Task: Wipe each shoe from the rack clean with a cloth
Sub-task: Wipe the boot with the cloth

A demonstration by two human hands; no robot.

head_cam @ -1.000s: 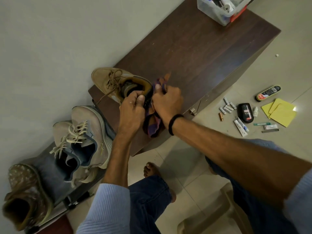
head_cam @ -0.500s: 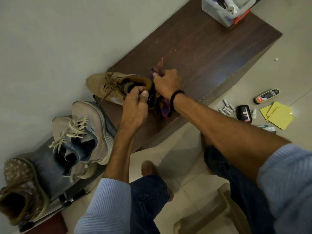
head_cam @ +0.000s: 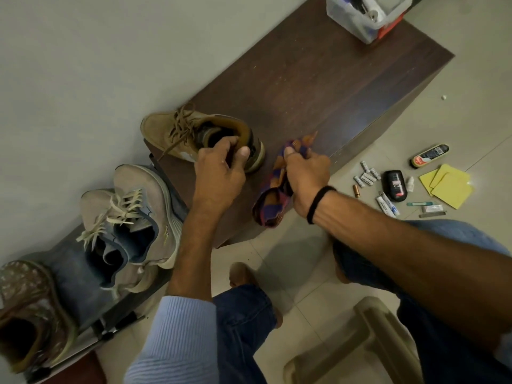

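On the dark wooden cabinet against the pale wall, my left hand grips the tan shoe by its heel collar, while my right hand beside it clutches the striped cloth, apart from the shoe.

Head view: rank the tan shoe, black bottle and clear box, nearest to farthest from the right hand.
1. Tan shoe, just left of the right hand.
2. Black bottle, on the floor to the right.
3. Clear box, at the cabinet's far end.

The top edge cuts off the clear bin; the left edge cuts the spotted shoe.
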